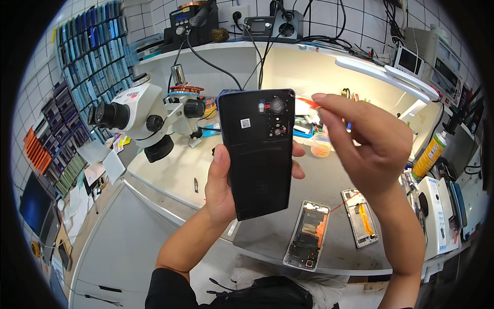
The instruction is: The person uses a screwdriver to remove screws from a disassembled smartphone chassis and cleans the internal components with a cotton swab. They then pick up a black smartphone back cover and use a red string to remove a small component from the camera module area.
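My left hand (pixel 218 188) grips a black phone back cover (pixel 257 170) by its lower part, the thumb on its left edge and fingertips showing past its right edge. It is held upright over the bench, with camera openings at its top right and a small white square code sticker near the top. Whether it is a bare cover or a whole phone is hard to tell. At its upper right corner, my right hand (pixel 370 136) pinches a small thin red-orange piece (pixel 307 102) between thumb and forefinger.
An opened phone (pixel 307 237) and a phone frame (pixel 360 219) with a yellow flex strip lie on the grey mat. A white microscope (pixel 139 110) stands at left. A lamp (pixel 386 77) reaches over the back right. A yellow spray can (pixel 429 154) stands at right.
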Demonstrator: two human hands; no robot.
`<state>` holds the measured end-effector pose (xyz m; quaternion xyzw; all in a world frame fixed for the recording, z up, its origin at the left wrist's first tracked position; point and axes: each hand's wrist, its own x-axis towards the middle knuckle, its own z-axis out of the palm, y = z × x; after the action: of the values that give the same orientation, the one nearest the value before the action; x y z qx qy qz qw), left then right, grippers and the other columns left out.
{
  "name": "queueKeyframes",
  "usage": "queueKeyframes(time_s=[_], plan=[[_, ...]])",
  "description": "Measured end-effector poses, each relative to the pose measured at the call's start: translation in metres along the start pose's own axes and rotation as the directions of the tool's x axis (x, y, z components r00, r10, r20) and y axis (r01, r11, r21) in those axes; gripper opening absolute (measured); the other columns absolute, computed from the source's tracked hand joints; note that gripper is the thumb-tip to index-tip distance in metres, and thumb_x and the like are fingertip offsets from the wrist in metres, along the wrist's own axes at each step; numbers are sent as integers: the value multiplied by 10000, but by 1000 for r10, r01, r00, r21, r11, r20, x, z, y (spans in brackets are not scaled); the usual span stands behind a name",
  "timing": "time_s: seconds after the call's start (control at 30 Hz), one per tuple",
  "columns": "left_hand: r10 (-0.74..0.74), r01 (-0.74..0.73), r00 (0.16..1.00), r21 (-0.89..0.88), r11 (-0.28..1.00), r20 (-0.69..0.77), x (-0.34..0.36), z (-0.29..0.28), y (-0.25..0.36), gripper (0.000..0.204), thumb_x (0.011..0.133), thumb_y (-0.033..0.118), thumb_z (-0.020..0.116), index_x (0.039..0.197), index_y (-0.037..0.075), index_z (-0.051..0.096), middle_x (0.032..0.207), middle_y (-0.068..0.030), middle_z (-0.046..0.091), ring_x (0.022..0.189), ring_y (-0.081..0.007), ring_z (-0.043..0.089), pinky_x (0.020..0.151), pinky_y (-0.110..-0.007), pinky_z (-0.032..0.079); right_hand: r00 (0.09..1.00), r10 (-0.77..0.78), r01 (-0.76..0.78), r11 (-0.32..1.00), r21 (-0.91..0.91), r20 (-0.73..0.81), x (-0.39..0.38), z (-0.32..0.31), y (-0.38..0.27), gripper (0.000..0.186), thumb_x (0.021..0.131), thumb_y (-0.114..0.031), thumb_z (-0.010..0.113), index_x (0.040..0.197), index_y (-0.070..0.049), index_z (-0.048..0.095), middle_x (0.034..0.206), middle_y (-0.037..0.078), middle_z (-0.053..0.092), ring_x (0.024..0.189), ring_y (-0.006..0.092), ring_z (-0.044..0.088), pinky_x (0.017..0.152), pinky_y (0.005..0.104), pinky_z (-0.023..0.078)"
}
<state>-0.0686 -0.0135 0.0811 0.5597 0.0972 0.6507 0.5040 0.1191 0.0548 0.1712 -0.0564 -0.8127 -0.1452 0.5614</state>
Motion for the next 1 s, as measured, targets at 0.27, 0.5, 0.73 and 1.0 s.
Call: queueKeyframes(time_s=[0.27,0.5,0.73,1.0], plan=[[-33,43,997,-171,984,64,2,7,-2,860,964,720,197,1502,57,306,1285,-259,540,1005,-370,658,886,-434,534,985,143,-137,988,67,-97,-3,-1,15,129,817,-19,741,935,-66,761,683,21,670,457,64,418,435,238,298],[-81,134,987,-441,887,137,1,12,-4,854,985,677,200,1492,-4,300,1312,-273,538,1056,-370,653,923,-431,516,961,273,-278,947,161,51,-13,-15,20,68,849,-49,721,910,-31,746,647,10,623,493,41,428,454,220,283],[-200,191,980,-357,914,11,4,22,-6,832,981,687,212,1500,45,313,1261,-278,538,953,-401,667,828,-417,565,952,288,-303,935,185,103,-27,-32,34,73,856,-55,725,915,-14,740,660,13,632,513,33,440,462,209,288],[-138,189,975,-330,925,173,11,20,-19,838,989,668,224,1495,6,311,1308,-269,548,1052,-371,658,929,-438,517,908,332,-381,909,170,256,-21,-49,23,232,778,-81,804,1002,-65,747,624,-7,569,512,50,452,466,219,325]])
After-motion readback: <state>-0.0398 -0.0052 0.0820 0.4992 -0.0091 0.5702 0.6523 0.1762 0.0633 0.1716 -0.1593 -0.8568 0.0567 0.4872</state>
